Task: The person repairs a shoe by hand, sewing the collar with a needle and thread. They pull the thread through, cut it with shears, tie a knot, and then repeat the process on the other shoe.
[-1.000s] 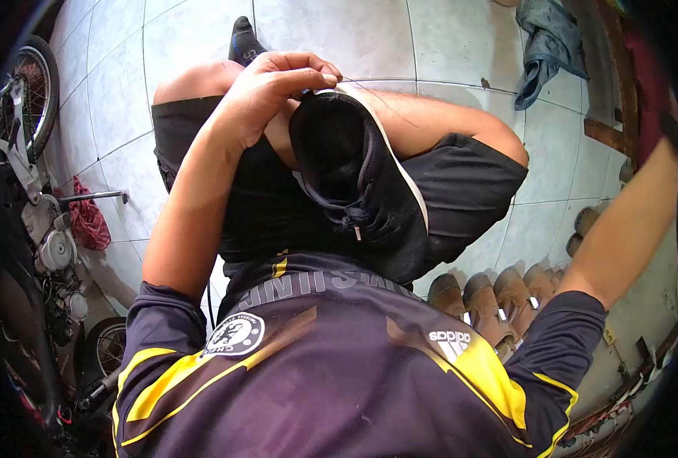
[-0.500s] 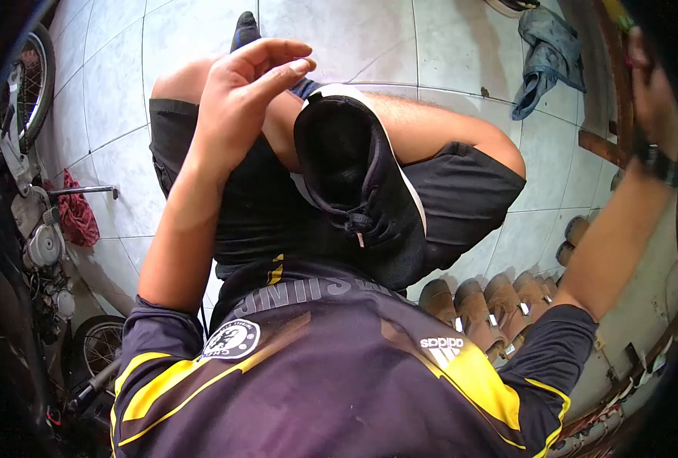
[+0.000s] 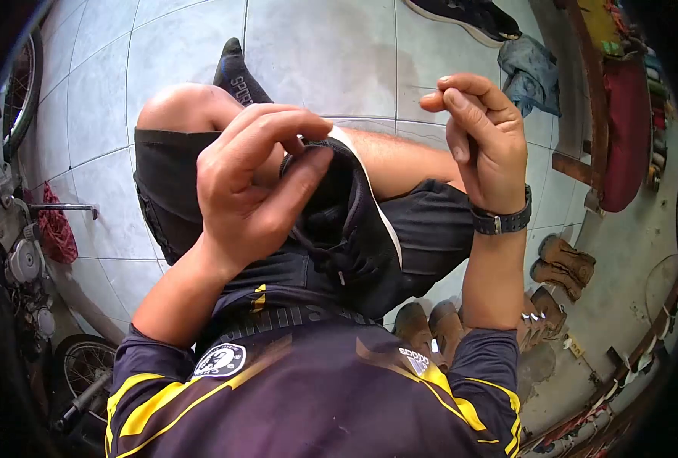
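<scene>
A black shoe (image 3: 373, 244) with a white sole edge rests on the lap, its opening facing up and its laces tied. Over the heel end of that opening, my left hand (image 3: 259, 179) has its fingers curled and thumb near the index finger. Whatever it pinches is too small to make out. My right hand (image 3: 487, 141), with a dark watch (image 3: 501, 221) on the wrist, is raised to the right of the shoe. Its thumb and fingertips are pressed together, and anything between them is too fine to see.
Brown shoes (image 3: 564, 267) stand at the lower right. Another black shoe (image 3: 472, 17) and a blue-grey cloth (image 3: 529, 72) lie on the tiled floor at the top. A red padded piece (image 3: 621, 137) is at the right. Motorcycle parts (image 3: 26, 259) and a red cloth (image 3: 56, 225) are at the left.
My right hand has come in from the far right to beside the shoe. My left hand has lowered over the shoe's opening, and its fingers have curled. The view has shifted right.
</scene>
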The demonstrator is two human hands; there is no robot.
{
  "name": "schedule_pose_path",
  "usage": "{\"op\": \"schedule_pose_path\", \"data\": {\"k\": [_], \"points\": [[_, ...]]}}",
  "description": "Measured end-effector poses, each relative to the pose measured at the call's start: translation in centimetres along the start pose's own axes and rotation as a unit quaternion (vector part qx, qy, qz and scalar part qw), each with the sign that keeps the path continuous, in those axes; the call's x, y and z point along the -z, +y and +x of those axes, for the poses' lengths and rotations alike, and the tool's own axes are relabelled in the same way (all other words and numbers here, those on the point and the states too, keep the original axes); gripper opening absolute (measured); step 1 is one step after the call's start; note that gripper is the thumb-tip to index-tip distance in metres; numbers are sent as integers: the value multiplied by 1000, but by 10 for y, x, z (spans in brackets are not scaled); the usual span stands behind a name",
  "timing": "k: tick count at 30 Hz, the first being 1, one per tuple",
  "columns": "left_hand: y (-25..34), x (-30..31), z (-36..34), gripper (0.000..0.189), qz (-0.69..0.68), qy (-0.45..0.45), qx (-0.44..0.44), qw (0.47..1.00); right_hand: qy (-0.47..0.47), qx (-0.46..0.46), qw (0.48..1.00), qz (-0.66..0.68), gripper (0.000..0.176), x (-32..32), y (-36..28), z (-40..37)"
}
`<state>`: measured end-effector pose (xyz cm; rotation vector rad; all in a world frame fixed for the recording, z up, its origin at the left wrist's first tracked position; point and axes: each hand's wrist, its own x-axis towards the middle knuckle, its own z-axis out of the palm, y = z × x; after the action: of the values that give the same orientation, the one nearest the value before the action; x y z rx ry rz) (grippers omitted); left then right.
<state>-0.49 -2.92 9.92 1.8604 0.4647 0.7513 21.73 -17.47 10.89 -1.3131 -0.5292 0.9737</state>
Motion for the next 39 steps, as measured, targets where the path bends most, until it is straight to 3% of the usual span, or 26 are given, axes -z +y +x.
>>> {"op": "schedule_pose_path", "data": {"k": [4,5,6,8,9,12,13,16,17,19,22,23,26,27,28,29,31,34,35,38,39], "points": [[6,-8,16,26,-2,-31,-7,999,-21,-1,1000,17,20,-10,-6,-7],[3,-8,20,39,10,-51,-14,999,-22,0,1000,15,20,-11,-8,-8],[2,-12,24,39,10,-48,-16,999,-29,-2,999,21,23,-12,-10,-9],[4,-25,34,50,-106,-18,28,994,-36,-3,999,26,25,-14,-16,-11],[5,-25,42,60,-38,-55,-37,997,-47,-5,998,29,27,-16,-20,-12],[-2,-30,60,40,-26,-201,-16,979,-61,12,998,-2,31,-24,-32,-17],[-9,-36,63,24,-12,-206,-23,978,-58,25,998,-12,32,-25,-34,-18],[-14,-29,78,15,-44,-176,-162,970,-18,46,994,-94,30,-20,-45,-22],[-12,-13,90,10,-2,-236,-160,958,-15,45,995,-92,30,-14,-47,-23],[-6,-3,87,12,-60,-232,-73,968,-15,68,986,-152,29,-1,-49,-21],[2,0,92,27,2,-247,-6,969,-48,83,961,-260,35,-7,-59,-22],[-9,-22,90,31,-42,-147,-133,979,-74,66,947,-307,36,-7,-68,-21],[-1,-24,94,30,-49,-71,-249,965,-110,147,934,-308,36,-26,-61,-12],[-4,-19,100,26,-92,-195,-182,959,-148,146,921,-329,36,-24,-69,-7],[-5,-15,102,23,-112,-234,-160,952,-148,146,921,-329,36,-26,-68,-7],[-6,-12,104,19,-130,-272,-136,944,-75,141,944,-288,35,-32,-66,-7],[4,0,107,14,-143,-326,-42,934,-140,180,924,-306,36,-12,-76,-4],[1,1,104,23,-187,-322,-70,925,-102,162,937,-292,37,-6,-74,-11],[5,-1,99,29,-133,-248,-98,955,-103,162,937,-292,37,-8,-75,-13],[36,2,95,43,-71,-217,-95,969,-117,131,917,-359,38,-17,-76,-17],[34,-2,95,39,-34,-250,-116,961,-111,163,914,-355,39,-22,-71,-17]]}}
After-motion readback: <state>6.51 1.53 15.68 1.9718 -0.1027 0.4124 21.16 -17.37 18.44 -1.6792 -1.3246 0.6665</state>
